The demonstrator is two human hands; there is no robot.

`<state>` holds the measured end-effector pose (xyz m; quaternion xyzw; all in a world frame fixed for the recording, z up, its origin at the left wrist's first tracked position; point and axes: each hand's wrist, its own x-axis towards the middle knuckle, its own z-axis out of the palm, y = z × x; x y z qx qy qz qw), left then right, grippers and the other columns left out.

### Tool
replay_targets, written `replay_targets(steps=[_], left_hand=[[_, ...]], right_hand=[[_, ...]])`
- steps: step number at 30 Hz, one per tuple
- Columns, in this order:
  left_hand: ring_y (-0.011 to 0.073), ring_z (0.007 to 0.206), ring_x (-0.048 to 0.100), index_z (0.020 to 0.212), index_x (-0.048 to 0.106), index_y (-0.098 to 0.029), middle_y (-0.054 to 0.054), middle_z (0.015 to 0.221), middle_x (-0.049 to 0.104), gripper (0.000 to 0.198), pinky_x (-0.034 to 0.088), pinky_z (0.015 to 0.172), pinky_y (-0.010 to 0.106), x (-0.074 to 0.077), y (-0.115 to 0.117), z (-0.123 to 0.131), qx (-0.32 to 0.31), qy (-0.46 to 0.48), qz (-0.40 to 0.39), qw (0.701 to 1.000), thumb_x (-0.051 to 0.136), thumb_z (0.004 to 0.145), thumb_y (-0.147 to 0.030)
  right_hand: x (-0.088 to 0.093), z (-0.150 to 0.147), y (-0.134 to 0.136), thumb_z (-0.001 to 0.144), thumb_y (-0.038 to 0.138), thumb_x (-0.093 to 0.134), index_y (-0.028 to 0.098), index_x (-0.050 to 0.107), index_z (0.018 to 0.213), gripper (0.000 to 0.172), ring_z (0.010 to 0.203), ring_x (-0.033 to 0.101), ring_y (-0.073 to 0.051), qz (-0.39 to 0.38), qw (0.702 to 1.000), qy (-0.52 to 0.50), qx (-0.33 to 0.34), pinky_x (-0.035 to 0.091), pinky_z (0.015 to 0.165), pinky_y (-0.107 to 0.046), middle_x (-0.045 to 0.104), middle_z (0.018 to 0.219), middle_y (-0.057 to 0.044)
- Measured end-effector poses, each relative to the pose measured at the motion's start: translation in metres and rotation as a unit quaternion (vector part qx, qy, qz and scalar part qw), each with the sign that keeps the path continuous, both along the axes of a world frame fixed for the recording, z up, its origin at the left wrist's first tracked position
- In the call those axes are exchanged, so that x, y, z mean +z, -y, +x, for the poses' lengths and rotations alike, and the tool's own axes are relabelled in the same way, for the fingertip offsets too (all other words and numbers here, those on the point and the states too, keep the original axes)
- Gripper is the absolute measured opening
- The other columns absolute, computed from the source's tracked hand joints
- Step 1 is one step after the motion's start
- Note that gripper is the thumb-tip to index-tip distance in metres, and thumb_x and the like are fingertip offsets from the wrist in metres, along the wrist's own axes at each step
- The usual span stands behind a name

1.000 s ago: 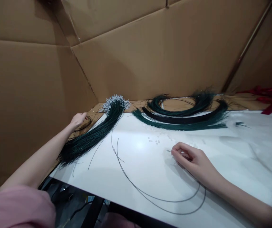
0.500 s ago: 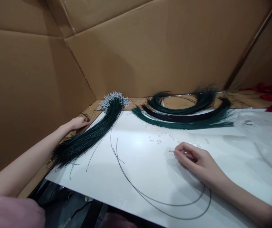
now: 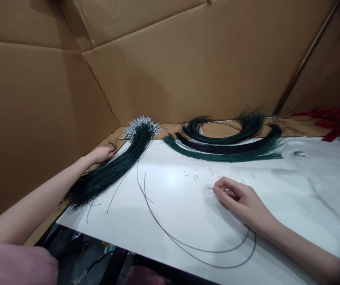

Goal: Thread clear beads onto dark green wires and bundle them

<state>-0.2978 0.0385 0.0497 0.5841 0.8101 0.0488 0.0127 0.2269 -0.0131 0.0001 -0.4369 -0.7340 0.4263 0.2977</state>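
Observation:
My right hand is closed in a pinch above the white board, holding two thin dark wires. Their tips stick out past the fingertips, and their long ends curve below the wrist and back to the left across the board. On the left, my left hand reaches behind a thick bundle of dark green wires with small pale tips. Its fingers are curled beside a small tuft of dark wire ends; what they grip is hidden.
Curved bundles of green and black wires lie along the back. Small white beads are scattered before them on the white board. Clear plastic and red ribbon lie at right. Cardboard walls enclose the back and left.
My right hand, still pinching the wires, appears slightly farther left as the view shifts a little. My left hand has moved slightly right beside the dark tuft.

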Motion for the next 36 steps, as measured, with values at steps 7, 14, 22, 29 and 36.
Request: replay_targets(steps=[7, 14, 22, 29, 36], left_hand=[[0.0153, 0.074, 0.056, 0.079, 0.058, -0.014, 0.001, 0.075, 0.058, 0.025, 0.046, 0.072, 0.029, 0.05, 0.007, -0.01, 0.016, -0.081, 0.059, 0.995, 0.049, 0.096, -0.03], [0.0189, 0.077, 0.054, 0.078, 0.048, -0.018, 0.001, 0.068, 0.042, 0.026, 0.038, 0.07, 0.028, 0.118, -0.006, 0.066, -0.049, -0.121, 0.172, 0.976, 0.031, 0.096, -0.026], [0.0233, 0.073, 0.061, 0.083, 0.056, -0.019, 0.007, 0.074, 0.061, 0.019, 0.042, 0.069, 0.032, 0.093, -0.014, 0.223, -0.189, -0.141, 0.04, 0.971, 0.041, 0.088, -0.03], [0.0267, 0.074, 0.065, 0.087, 0.06, -0.015, 0.013, 0.078, 0.068, 0.028, 0.041, 0.064, 0.031, 0.009, 0.004, 0.262, -0.256, -0.105, -0.086, 0.957, 0.038, 0.091, -0.032], [0.0227, 0.076, 0.065, 0.107, 0.06, -0.021, 0.005, 0.084, 0.071, 0.063, 0.043, 0.063, 0.027, 0.013, 0.016, 0.242, -0.243, -0.02, -0.08, 0.967, 0.034, 0.085, -0.074]], right_hand=[[0.0, 0.002, 0.001, 0.094, 0.045, 0.049, 0.021, 0.054, 0.081, 0.028, 0.058, 0.038, -0.014, -0.008, 1.0, -0.004, 0.01, 0.028, 0.056, -0.029, 0.044, 0.063, 0.002], [0.002, 0.0, 0.0, 0.093, 0.043, 0.05, 0.02, 0.054, 0.081, 0.027, 0.059, 0.04, -0.014, 0.0, 1.0, -0.016, 0.016, 0.029, 0.057, -0.029, 0.047, 0.066, 0.002], [0.003, -0.001, 0.001, 0.092, 0.039, 0.051, 0.019, 0.055, 0.079, 0.024, 0.059, 0.042, -0.013, 0.013, 0.999, -0.036, 0.015, 0.03, 0.056, -0.027, 0.049, 0.065, 0.001], [0.008, -0.003, 0.003, 0.091, 0.035, 0.051, 0.018, 0.055, 0.077, 0.022, 0.06, 0.045, -0.013, 0.029, 0.999, -0.038, 0.025, 0.032, 0.056, -0.027, 0.052, 0.067, 0.0], [0.005, -0.003, 0.002, 0.09, 0.033, 0.051, 0.018, 0.056, 0.077, 0.02, 0.057, 0.042, -0.012, 0.038, 0.998, -0.038, 0.022, 0.03, 0.055, -0.027, 0.052, 0.065, 0.001]])
